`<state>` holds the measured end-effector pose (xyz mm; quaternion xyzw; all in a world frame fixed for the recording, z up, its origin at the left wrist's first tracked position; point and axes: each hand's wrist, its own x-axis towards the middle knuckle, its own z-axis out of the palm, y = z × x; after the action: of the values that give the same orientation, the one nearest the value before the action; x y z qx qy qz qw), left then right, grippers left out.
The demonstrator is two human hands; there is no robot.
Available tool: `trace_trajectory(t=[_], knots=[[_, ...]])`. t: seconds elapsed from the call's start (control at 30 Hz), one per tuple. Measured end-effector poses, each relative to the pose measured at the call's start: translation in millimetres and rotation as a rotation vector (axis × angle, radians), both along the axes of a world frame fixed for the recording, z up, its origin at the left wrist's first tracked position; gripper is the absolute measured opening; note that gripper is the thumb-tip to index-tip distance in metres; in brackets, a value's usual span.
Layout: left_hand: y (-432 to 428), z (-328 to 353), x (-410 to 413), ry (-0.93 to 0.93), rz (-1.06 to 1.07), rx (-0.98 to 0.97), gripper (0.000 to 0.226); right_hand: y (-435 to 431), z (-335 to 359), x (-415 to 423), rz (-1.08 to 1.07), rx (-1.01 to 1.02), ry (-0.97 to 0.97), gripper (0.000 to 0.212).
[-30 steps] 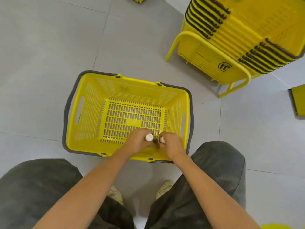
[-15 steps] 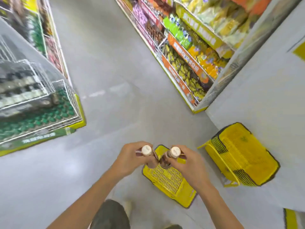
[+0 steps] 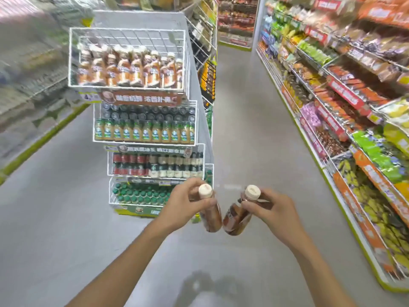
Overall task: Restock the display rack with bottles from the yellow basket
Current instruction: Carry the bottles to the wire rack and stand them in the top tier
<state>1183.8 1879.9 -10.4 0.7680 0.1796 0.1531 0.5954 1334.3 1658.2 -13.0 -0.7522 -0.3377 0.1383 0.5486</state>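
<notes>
Gripping one brown bottle each, both hands are held out over the grey floor (image 3: 243, 134) of a shop aisle. The left hand (image 3: 186, 207) is closed around the left bottle (image 3: 211, 214) just under its cream cap; the right hand (image 3: 274, 209) is closed the same way on the right bottle (image 3: 235, 220). Both bottles tilt inward, their lower ends nearly touching. Ahead stands the white wire display rack (image 3: 141, 103), its top basket holding similar brown bottles (lower tiers hold other drinks). Snack shelves (image 3: 345, 107) line the right side.
</notes>
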Motion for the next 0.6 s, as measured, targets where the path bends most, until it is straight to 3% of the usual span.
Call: trace_trajectory(t=[0.27, 0.6], knots=[[180, 31, -25, -0.087, 0.207, 0.036, 0.024, 229, 37, 26, 0.313, 0.062, -0.046, 0.025], [390, 79, 38, -0.136, 0.388, 0.156, 0.027, 481, 79, 99, 0.51, 0.102, -0.179, 0.033]])
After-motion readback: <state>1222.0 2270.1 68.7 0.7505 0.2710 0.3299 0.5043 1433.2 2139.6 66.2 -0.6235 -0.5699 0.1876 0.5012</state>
